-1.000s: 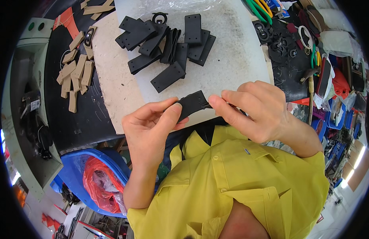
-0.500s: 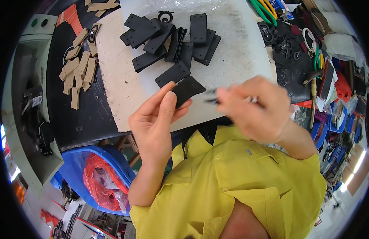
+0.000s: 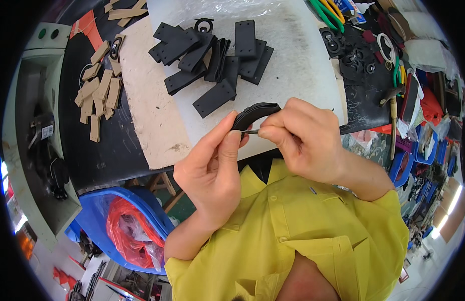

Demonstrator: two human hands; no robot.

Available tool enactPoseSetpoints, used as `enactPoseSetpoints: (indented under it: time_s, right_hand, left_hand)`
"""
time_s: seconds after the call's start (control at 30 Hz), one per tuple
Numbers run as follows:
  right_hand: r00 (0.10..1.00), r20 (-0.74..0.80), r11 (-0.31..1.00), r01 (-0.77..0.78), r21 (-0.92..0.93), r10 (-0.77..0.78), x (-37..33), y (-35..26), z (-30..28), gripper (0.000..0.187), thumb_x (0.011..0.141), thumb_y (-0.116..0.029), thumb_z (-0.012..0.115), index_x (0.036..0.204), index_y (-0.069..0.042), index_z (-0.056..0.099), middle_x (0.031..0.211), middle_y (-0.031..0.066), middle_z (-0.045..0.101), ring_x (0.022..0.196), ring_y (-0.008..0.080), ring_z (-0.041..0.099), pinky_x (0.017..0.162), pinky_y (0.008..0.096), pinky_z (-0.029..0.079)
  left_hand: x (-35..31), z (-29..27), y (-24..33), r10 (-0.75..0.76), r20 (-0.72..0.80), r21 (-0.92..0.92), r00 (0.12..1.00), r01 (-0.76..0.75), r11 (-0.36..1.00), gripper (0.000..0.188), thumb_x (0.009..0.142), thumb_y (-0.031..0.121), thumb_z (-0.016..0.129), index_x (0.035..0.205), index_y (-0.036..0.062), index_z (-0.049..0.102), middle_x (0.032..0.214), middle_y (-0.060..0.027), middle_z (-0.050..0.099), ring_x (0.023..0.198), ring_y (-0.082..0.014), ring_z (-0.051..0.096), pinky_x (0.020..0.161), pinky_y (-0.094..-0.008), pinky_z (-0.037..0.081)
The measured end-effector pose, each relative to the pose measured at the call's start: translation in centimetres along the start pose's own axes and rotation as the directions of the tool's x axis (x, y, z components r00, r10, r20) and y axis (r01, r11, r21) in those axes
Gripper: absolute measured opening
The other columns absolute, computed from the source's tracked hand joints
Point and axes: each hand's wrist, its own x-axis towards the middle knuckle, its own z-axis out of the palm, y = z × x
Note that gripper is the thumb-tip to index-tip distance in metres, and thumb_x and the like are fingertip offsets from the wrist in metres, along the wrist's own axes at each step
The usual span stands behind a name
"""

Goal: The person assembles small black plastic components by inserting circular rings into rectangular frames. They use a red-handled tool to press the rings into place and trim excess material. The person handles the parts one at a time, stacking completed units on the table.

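There are two hands [image 3: 210,173], one curved black strip [image 3: 253,113], one thin tool [image 3: 251,132] and perhaps eleven piled black pieces [image 3: 217,60].

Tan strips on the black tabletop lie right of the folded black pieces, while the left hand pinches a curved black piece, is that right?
Wrong side: the head view shows the tan strips left of the folded black pieces. They do lie on the black tabletop, and the left hand pinches a curved black piece.
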Motion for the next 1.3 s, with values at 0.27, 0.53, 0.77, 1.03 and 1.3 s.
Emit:
enactPoseSetpoints:
  time_s: [0.27, 0.53, 0.77, 1.03, 1.3]
  right_hand:
    - [0.668, 0.521, 0.095, -0.658, 0.747, 0.531, 0.4, -0.2, -2.2, 0.023, 0.085, -0.021, 0.064, 0.089, 0.001, 0.065, 0.070, 0.0039, 0.061, 0.045, 0.0039, 0.040, 0.040, 0.0210, 0.031]
    - [0.709, 0.482, 0.123, -0.618, 0.777, 0.515, -0.2, 1.3, -1.9, 0.023, 0.086, -0.018, 0.063, 0.101, -0.001, 0.064, 0.064, -0.0009, 0.056, 0.045, 0.0019, 0.039, 0.039, 0.0193, 0.025]
    - [0.790, 0.274, 0.475, -0.564, 0.675, 0.549, -0.8, 1.7, -3.2, 0.019, 0.088, -0.020, 0.061, 0.099, -0.004, 0.061, 0.063, -0.0066, 0.049, 0.052, 0.0006, 0.041, 0.046, 0.0186, 0.032]
    - [0.800, -0.474, 0.899, -0.437, -0.037, 0.369, 0.0, 11.0, -10.1, 0.021, 0.084, -0.018, 0.064, 0.098, -0.002, 0.067, 0.071, 0.0019, 0.060, 0.055, 0.0057, 0.048, 0.050, 0.0210, 0.038]
    - [0.991, -0.133, 0.995, -0.027, -0.097, 0.014, 5.0, 7.2, -6.1, 0.011, 0.081, -0.008, 0.061, 0.089, -0.002, 0.065, 0.079, 0.0123, 0.063, 0.063, 0.0265, 0.060, 0.058, 0.0336, 0.047]
  left_hand:
    - [1.8, -1.2, -1.3, 0.690, 0.227, 0.518, 0.687, -0.685, 0.512, 0.022, 0.080, -0.011, 0.056, 0.101, -0.0102, 0.062, 0.096, -0.0232, 0.065, 0.086, -0.0324, 0.067, 0.074, -0.0322, 0.055]
    - [1.6, -1.3, -0.6, -0.361, 0.348, -0.367, 0.865, 0.480, 0.796, 0.023, 0.089, 0.007, 0.055, 0.107, -0.0062, 0.058, 0.095, -0.0169, 0.065, 0.076, -0.0251, 0.066, 0.070, -0.0310, 0.055]
    - [2.8, 1.2, -0.2, 0.010, 0.261, 0.045, 0.965, -0.023, 0.999, 0.016, 0.081, 0.008, 0.069, 0.092, -0.0017, 0.061, 0.076, -0.0072, 0.064, 0.062, -0.0112, 0.058, 0.059, -0.0241, 0.048]
    - [11.9, 3.2, 0.2, 0.574, 0.398, 0.664, 0.715, -0.657, 0.358, 0.005, 0.077, 0.006, 0.064, 0.082, 0.0043, 0.062, 0.069, -0.0076, 0.059, 0.065, -0.0253, 0.052, 0.062, -0.0349, 0.038]
    - [15.5, 1.4, 1.5, 0.444, 0.448, 0.790, 0.776, -0.576, 0.209, 0.006, 0.076, 0.011, 0.065, 0.080, 0.0068, 0.066, 0.076, -0.0053, 0.062, 0.072, -0.0237, 0.054, 0.071, -0.0348, 0.037]
